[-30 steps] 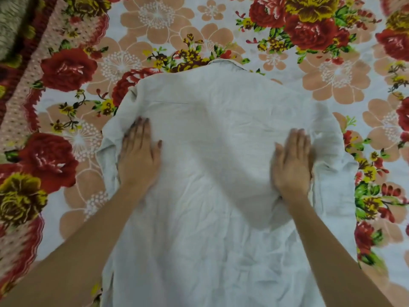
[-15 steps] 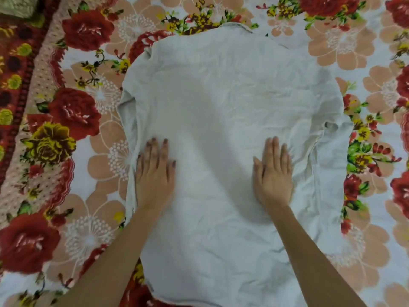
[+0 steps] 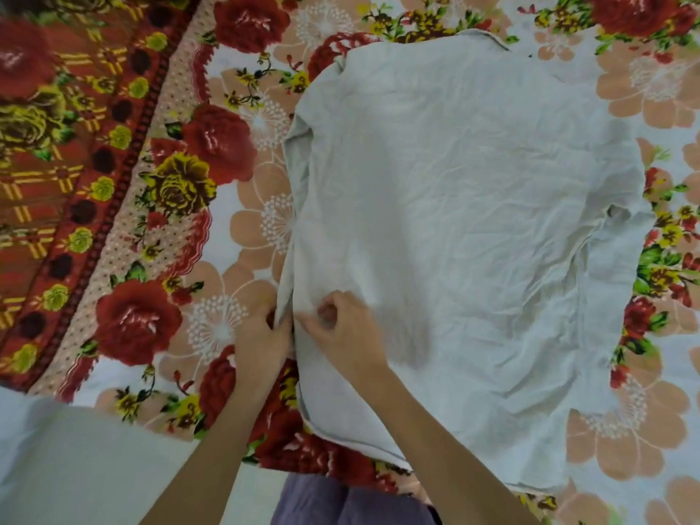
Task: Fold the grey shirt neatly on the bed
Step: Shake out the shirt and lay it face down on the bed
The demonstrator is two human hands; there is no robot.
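The bed (image 3: 235, 236), with its cover of red and peach flowers, is filling almost the whole view. The shirt (image 3: 473, 221) is lying flat on it, a little to the 3 o'clock side of the middle. Its collar is pointing to 12 o'clock and its hem to 6 o'clock, so the long axis is running from 12 to 6. Some cloth is bunching along both side edges.

Both hands are working at the shirt's 9 o'clock edge, low down toward the hem. The left hand (image 3: 261, 342) is sitting just outside this edge, with its fingers curling round the edge and gripping it. The right hand (image 3: 344, 335) is lying on the cloth just beside it, on its 3 o'clock side, with bent fingers pinching a small ridge of cloth. This part is a little blurred.

In my judgement the coming step is folding this side inward. The body of the shirt is lying toward 3 o'clock from the fingers, so the edge should be travelling that way, across the long axis. The left hand is nearer to the edge.
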